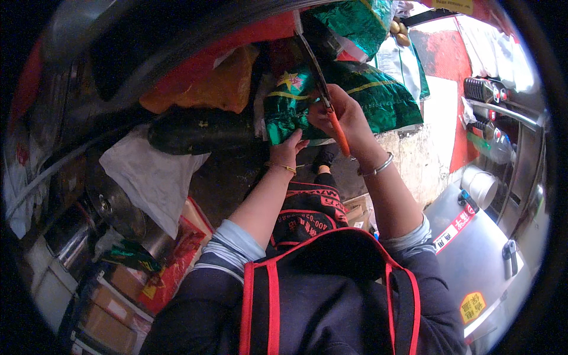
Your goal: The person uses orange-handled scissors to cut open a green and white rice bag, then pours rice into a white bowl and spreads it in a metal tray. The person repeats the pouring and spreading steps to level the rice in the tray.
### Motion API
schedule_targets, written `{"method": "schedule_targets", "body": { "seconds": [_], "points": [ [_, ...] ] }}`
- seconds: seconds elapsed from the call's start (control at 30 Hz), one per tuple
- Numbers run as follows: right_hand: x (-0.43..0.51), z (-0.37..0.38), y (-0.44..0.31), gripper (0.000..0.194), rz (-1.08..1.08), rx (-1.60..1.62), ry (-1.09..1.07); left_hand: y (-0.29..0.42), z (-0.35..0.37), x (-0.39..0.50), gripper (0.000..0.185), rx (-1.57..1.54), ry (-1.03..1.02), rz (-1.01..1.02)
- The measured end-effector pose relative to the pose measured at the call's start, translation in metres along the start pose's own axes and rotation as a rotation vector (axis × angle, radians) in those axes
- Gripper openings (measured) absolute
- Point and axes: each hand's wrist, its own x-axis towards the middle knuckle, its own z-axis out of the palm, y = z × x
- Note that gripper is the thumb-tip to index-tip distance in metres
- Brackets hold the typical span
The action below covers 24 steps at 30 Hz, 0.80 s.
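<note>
A shiny green plastic bag [381,95] with a yellow stripe and star lies before me. My left hand [290,148] is at its lower left edge, thumb on the green film. Over the bag, my right hand [339,113] is closed around scissors [338,128] with orange handles; their long dark blades point up and away from me, towards a red edge. The fingertips of my right hand are partly hidden behind the scissors. Left of the bag lies a large dark green gourd-like vegetable [202,131], with an orange bag [222,84] above it.
A white plastic bag [146,173] hangs over metal pots at left, above cardboard boxes [108,326]. Another green bag [355,20] and some potatoes [400,33] are at the top. At right are a steel-coloured lidded container [470,248], a white bucket [479,186] and bottles on a rack.
</note>
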Motion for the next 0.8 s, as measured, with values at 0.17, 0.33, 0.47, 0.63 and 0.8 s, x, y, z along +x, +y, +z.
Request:
{"method": "schedule_targets", "body": {
  "seconds": [0.17,0.33,0.47,0.63,0.8],
  "points": [
    [-0.022,-0.005,0.008,0.029,0.203,0.045,-0.038,0.016,0.012,0.003,0.027,-0.262,0.131,-0.066],
    [-0.058,0.008,0.015,0.043,0.492,0.412,-0.176,0.017,0.019,0.003,0.019,-0.303,0.197,-0.058],
    [-0.076,0.002,0.023,0.042,0.662,0.589,-0.264,0.012,0.013,0.009,0.019,-0.348,0.144,-0.084],
    [-0.081,0.002,0.034,0.041,0.735,0.723,-0.298,0.017,0.019,0.003,0.026,-0.415,0.098,-0.124],
    [-0.071,0.013,0.035,0.028,0.558,0.585,0.013,0.012,0.007,0.005,0.025,-0.414,-0.086,-0.124]
  ]
}}
